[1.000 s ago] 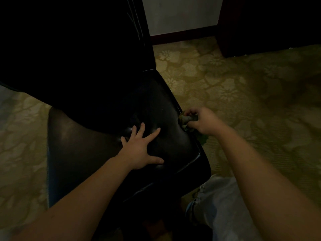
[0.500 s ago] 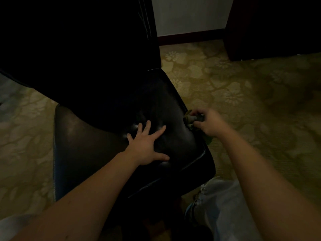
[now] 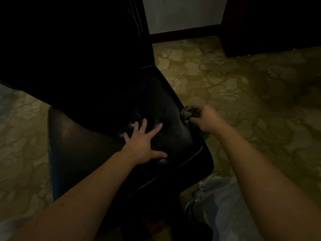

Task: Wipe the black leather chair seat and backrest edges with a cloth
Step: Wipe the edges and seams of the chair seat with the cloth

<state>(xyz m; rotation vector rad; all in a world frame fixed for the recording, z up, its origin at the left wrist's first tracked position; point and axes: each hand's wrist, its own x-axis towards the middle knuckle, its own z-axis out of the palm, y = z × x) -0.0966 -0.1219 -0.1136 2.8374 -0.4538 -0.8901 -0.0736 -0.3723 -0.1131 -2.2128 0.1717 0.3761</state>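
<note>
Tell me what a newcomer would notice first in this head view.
The left hand lies flat, fingers spread, midway on the black leather chair seat, while the right hand holds a bunched greenish cloth against the seat's right edge. The floral yellow-green carpet on the right is the brightest area; the backrest at upper left is nearly lost in shadow.

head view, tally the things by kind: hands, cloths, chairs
hands: 2, left hand and right hand
cloths: 1, cloth gripped by the right hand
chairs: 1, black leather chair with the left hand flat on its seat
total: 4
</note>
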